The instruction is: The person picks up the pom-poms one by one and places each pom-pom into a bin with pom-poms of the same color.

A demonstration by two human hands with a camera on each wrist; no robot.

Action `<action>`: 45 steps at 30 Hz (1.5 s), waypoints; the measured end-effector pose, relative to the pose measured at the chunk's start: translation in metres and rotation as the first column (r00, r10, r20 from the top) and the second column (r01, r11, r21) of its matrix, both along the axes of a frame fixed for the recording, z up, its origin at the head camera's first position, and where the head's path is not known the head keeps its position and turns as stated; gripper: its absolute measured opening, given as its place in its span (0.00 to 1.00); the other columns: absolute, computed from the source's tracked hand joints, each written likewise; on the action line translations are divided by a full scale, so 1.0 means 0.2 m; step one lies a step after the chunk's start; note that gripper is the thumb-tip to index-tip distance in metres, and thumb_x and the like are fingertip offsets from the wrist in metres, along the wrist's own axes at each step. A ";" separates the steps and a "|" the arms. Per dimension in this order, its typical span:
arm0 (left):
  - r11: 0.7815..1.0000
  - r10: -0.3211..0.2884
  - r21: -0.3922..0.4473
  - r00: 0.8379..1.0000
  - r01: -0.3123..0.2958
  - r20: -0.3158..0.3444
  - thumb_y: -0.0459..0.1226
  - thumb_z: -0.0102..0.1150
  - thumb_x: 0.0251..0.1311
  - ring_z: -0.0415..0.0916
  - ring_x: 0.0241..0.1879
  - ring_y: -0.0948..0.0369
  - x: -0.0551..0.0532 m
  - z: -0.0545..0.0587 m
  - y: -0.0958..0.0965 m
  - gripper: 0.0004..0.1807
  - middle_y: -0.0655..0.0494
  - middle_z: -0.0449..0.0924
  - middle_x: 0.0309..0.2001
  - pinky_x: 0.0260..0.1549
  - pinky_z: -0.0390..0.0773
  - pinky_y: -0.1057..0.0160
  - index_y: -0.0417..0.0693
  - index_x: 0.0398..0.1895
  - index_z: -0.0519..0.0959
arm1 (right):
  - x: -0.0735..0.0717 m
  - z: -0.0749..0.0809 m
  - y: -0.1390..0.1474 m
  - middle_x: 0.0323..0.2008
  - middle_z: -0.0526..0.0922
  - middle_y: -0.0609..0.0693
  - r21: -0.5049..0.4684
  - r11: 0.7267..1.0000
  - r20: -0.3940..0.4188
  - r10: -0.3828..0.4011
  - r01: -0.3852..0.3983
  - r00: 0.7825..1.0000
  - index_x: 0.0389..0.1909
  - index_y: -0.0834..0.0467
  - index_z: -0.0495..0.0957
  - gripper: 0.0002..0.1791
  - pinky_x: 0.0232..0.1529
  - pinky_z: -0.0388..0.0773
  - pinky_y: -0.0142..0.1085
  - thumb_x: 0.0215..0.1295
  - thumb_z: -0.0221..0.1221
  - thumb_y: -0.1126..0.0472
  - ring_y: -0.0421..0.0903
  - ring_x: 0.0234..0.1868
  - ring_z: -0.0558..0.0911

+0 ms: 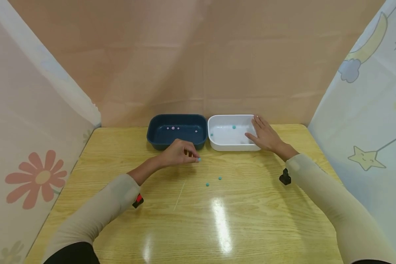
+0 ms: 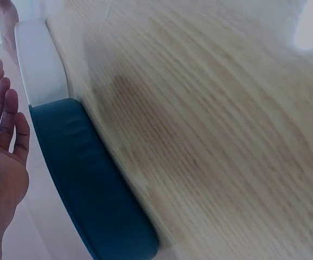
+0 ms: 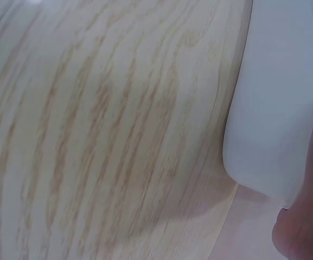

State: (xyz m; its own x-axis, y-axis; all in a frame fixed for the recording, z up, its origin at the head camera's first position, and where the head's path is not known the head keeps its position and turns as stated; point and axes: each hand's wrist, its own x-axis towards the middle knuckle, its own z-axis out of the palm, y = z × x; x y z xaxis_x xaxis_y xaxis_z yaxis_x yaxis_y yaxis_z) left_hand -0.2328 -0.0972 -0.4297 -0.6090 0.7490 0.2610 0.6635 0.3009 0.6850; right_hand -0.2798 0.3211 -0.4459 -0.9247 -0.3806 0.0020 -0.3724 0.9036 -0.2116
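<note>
My left hand (image 1: 179, 152) is over the table in front of the dark blue tray (image 1: 156, 143), pinching a small teal ball (image 1: 199, 160) between thumb and fingertips. In the left wrist view the left hand (image 2: 4, 157) shows at the left edge, the ball hidden. On the right end of the white tray (image 1: 232, 147) rests my right hand (image 1: 266, 136), fingers straight and thumb spread over the inside. A teal ball (image 1: 234, 127) and another near the left wall lie in the white tray. Two more teal balls, one nearer (image 1: 207, 184) and one farther (image 1: 220, 178), lie on the table.
Several small pink balls (image 1: 173, 128) lie inside the dark blue tray, which stands against the white one at the table's back edge. A brown backdrop (image 1: 198, 73) rises behind, with patterned side walls. Dark wrist mounts (image 1: 285, 177) hang beneath both sleeves.
</note>
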 end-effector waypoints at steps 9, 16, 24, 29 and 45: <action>0.999 0.043 0.026 0.999 -0.043 0.014 0.32 0.78 0.60 0.78 0.31 0.64 -0.04 0.04 0.04 0.04 0.61 0.87 0.32 0.32 0.80 0.67 0.48 0.36 0.94 | 0.00 0.00 0.01 0.84 0.37 0.70 -0.014 1.000 -0.008 0.003 -0.003 1.000 0.81 0.76 0.42 0.52 0.83 0.34 0.56 0.84 0.39 0.34 0.66 0.85 0.37; 0.995 0.066 0.072 0.998 -0.065 -0.005 0.32 0.77 0.60 0.77 0.28 0.63 -0.09 0.06 0.06 0.02 0.61 0.86 0.29 0.36 0.82 0.62 0.46 0.35 0.93 | 0.01 -0.01 0.01 0.84 0.35 0.70 0.000 1.000 0.011 0.000 0.000 1.000 0.82 0.75 0.39 0.51 0.83 0.33 0.56 0.84 0.39 0.34 0.65 0.85 0.35; 0.988 0.143 0.059 0.989 -0.141 -0.033 0.34 0.78 0.60 0.77 0.30 0.63 -0.15 0.08 0.10 0.03 0.60 0.87 0.30 0.42 0.83 0.62 0.47 0.37 0.94 | 0.01 -0.01 0.01 0.84 0.34 0.69 0.000 1.000 0.008 -0.004 0.004 1.000 0.82 0.74 0.39 0.51 0.83 0.33 0.56 0.84 0.38 0.34 0.64 0.85 0.34; 0.980 0.185 0.085 0.982 -0.181 -0.034 0.35 0.78 0.60 0.78 0.29 0.62 -0.19 0.09 0.13 0.04 0.57 0.88 0.32 0.26 0.76 0.67 0.45 0.37 0.93 | 0.01 0.00 0.00 0.84 0.35 0.70 -0.004 1.000 0.010 -0.002 0.002 1.000 0.82 0.75 0.40 0.52 0.83 0.33 0.56 0.84 0.37 0.33 0.65 0.85 0.35; 0.953 0.297 0.078 0.954 -0.294 -0.036 0.37 0.78 0.61 0.79 0.30 0.61 -0.29 0.12 0.20 0.06 0.54 0.90 0.35 0.28 0.75 0.67 0.45 0.39 0.93 | 0.02 0.00 0.00 0.84 0.35 0.70 0.001 1.000 0.007 0.003 -0.003 1.000 0.82 0.75 0.40 0.51 0.83 0.32 0.56 0.84 0.37 0.34 0.66 0.85 0.36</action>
State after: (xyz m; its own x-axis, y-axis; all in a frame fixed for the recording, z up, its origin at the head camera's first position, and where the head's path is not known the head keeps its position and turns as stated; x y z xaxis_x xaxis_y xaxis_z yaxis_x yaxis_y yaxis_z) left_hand -0.2906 -0.0574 -0.4057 -0.7862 0.5160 0.3401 0.5839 0.4399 0.6823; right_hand -0.2767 0.3205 -0.4455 -0.9237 -0.3830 -0.0052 -0.3731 0.9029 -0.2133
